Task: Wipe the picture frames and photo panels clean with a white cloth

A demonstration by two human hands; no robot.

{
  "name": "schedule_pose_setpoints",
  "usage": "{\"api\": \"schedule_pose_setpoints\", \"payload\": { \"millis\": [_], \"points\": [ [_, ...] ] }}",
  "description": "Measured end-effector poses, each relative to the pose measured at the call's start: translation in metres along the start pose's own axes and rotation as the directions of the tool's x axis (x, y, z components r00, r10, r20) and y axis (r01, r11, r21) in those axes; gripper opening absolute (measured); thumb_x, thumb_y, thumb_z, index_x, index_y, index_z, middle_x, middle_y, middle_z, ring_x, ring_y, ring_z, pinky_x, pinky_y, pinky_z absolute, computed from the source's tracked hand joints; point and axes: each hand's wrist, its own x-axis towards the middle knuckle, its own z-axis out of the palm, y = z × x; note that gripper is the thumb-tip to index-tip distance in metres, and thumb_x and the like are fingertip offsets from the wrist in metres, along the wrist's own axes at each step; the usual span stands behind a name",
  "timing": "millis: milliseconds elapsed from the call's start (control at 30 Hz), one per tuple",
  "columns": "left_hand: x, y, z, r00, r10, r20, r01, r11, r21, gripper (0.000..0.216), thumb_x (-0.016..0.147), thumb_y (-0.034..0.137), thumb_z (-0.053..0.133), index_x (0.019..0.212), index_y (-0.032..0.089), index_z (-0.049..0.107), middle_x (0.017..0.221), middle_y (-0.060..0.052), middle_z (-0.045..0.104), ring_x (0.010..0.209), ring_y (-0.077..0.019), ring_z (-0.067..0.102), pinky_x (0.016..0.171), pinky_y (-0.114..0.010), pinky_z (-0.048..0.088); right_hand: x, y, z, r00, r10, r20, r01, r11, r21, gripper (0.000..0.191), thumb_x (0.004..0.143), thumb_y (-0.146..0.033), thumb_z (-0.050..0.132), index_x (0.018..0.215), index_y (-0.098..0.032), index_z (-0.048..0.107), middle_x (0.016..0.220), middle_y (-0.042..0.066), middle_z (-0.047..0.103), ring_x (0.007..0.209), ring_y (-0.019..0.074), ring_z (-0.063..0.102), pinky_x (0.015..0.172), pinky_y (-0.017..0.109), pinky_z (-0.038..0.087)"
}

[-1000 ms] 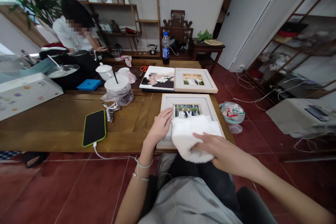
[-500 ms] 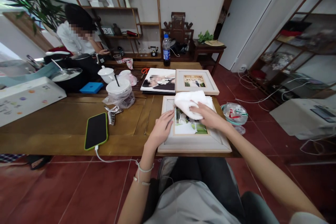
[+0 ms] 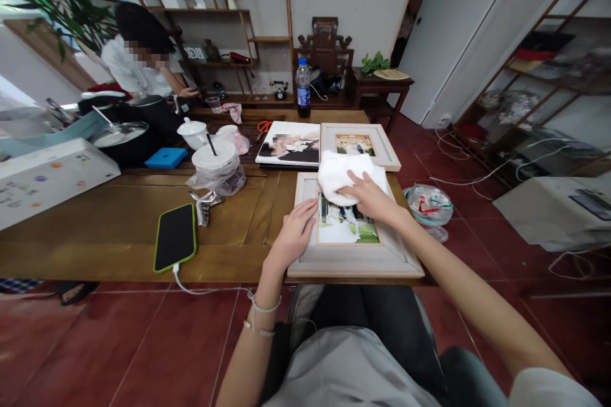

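A pale picture frame (image 3: 305, 262) lies flat at the table's front edge, with a photo (image 3: 341, 229) in its middle. Its left side is under my left hand (image 3: 296, 230), whose fingers stretch flat across the moulding. My right hand (image 3: 372, 200) presses on a bunched white cloth (image 3: 337, 172) and grips it, partly hidden in its folds. The cloth covers the photo's upper part and the frame's far side. Just beyond, a second pale frame (image 3: 389, 151) holds another photo, next to a stack topped by a photo print (image 3: 296, 143).
At left are a charging phone (image 3: 175, 238), a lidded cup in plastic (image 3: 217, 165), a blue box (image 3: 165, 158) and a white carton (image 3: 52, 178). A bottle (image 3: 303, 89) stands behind. Another person (image 3: 143, 70) sits at the far left. A bag-lined bin (image 3: 428, 205) is right of the table.
My right hand and the cloth have shifted slightly away from me, toward the frame's far side. More of the photo shows. My left hand stays in place.
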Motion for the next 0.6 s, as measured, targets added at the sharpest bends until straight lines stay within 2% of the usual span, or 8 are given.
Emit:
{"api": "schedule_pose_setpoints", "payload": {
  "millis": [133,300,467,600],
  "points": [
    [0.000,0.000,0.000,1.000,-0.003,-0.021,0.003,1.000,-0.011,0.038,0.093,0.022,0.040,0.129,0.019,0.053,0.137,-0.010,0.051,0.130,-0.0230,0.042,0.109,-0.048,0.034,-0.021,-0.022,-0.010,0.995,-0.010,0.099,0.002,0.997,0.078,0.075,0.061,0.010,0.036,0.127,-0.020,0.054,0.128,0.011,0.059,0.136,0.0293,0.029,0.106,0.058,0.024],
    [0.000,-0.001,0.002,0.998,0.013,-0.055,-0.014,1.000,-0.023,0.038,0.091,0.022,0.043,0.127,0.020,0.054,0.135,-0.009,0.053,0.129,-0.0228,0.045,0.109,-0.047,0.035,-0.064,-0.060,-0.026,0.973,-0.067,0.223,0.030,0.986,0.166,0.071,0.060,0.006,0.038,0.123,-0.022,0.058,0.121,0.012,0.062,0.131,0.0291,0.039,0.104,0.055,0.028],
    [0.000,-0.001,0.002,0.999,-0.002,-0.047,0.001,1.000,-0.022,0.038,0.091,0.019,0.042,0.127,0.020,0.054,0.135,-0.009,0.053,0.129,-0.0232,0.044,0.108,-0.048,0.035,-0.102,-0.091,-0.046,0.964,-0.102,0.247,0.035,0.964,0.262,0.069,0.061,0.004,0.038,0.120,-0.027,0.059,0.115,0.009,0.064,0.124,0.0260,0.048,0.101,0.048,0.036],
    [0.000,0.000,0.002,0.999,-0.017,-0.036,0.016,1.000,-0.023,0.039,0.090,0.017,0.040,0.126,0.018,0.055,0.136,-0.010,0.053,0.129,-0.0229,0.044,0.108,-0.048,0.036,-0.113,-0.106,-0.052,0.955,-0.138,0.263,0.047,0.945,0.325,0.067,0.060,0.004,0.039,0.115,-0.029,0.061,0.116,0.007,0.064,0.127,0.0236,0.045,0.104,0.045,0.035]
  ]
}}
